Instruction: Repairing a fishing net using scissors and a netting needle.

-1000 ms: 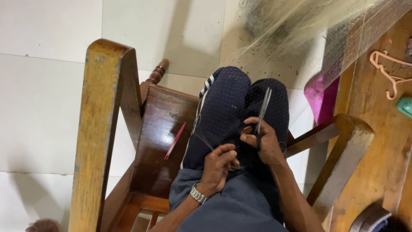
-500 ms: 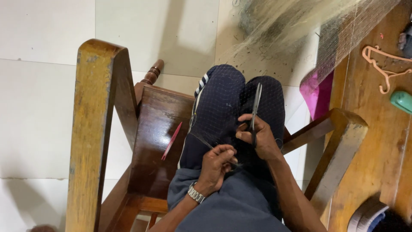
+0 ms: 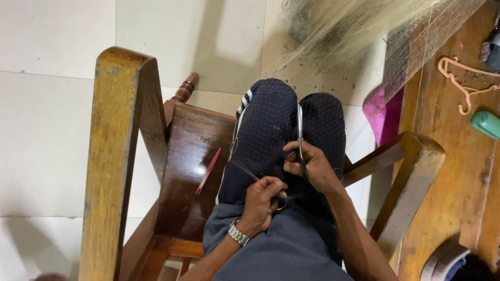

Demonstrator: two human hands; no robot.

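I sit on a dark wooden chair (image 3: 192, 156) with a fine net (image 3: 271, 130) draped over my knees in dark trousers. My right hand (image 3: 312, 169) holds metal scissors (image 3: 300, 132), their blades pointing away from me along my right knee. My left hand (image 3: 263, 200), with a metal wristwatch (image 3: 238, 234) on the wrist, is closed and pinches a strand of the net just left of the right hand. A thin red stick-like tool (image 3: 208, 170) lies on the chair seat beside my left thigh.
A wooden chair arm (image 3: 117, 156) rises at the left, another (image 3: 411, 177) at the right. A wooden table (image 3: 458, 156) at the right bears a pink hanger (image 3: 463, 83) and a green object (image 3: 487, 124). Pale net heaps at the top (image 3: 354, 26). A pink object (image 3: 384, 117) stands below it.
The scissors have swung from tilted right to nearly straight along my knee. My left hand has stayed on the net strand. The view has shifted slightly.
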